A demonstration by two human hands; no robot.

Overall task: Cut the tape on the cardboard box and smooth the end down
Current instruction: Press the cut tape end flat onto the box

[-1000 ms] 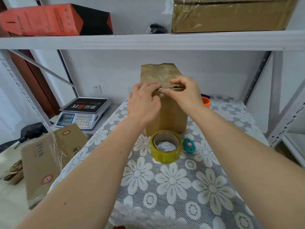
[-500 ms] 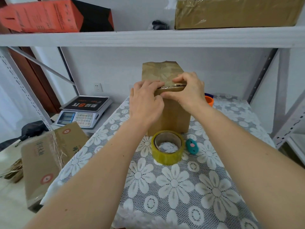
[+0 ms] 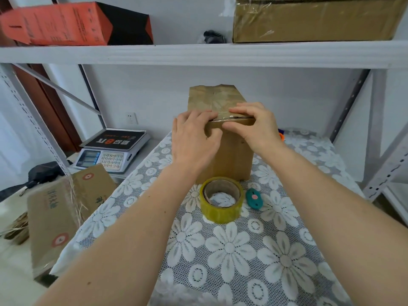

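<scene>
left hand (image 3: pixel 194 138) flat on cardboard box (image 3: pixel 229 155) | right hand (image 3: pixel 254 127) fingers spread on tape (image 3: pixel 229 117) | tape end hidden

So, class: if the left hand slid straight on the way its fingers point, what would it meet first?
The left hand points up and right along the cardboard box. It would probably meet the right hand first, whose fingertips already lie very close at the taped edge.

Small packing or storeroom corner: metal shelving (image 3: pixel 198 54) stacked with boxes (image 3: pixel 313 18), weighing scale (image 3: pixel 110 151), tape roll (image 3: pixel 221 202), parcel (image 3: pixel 64 215) on floor.
</scene>
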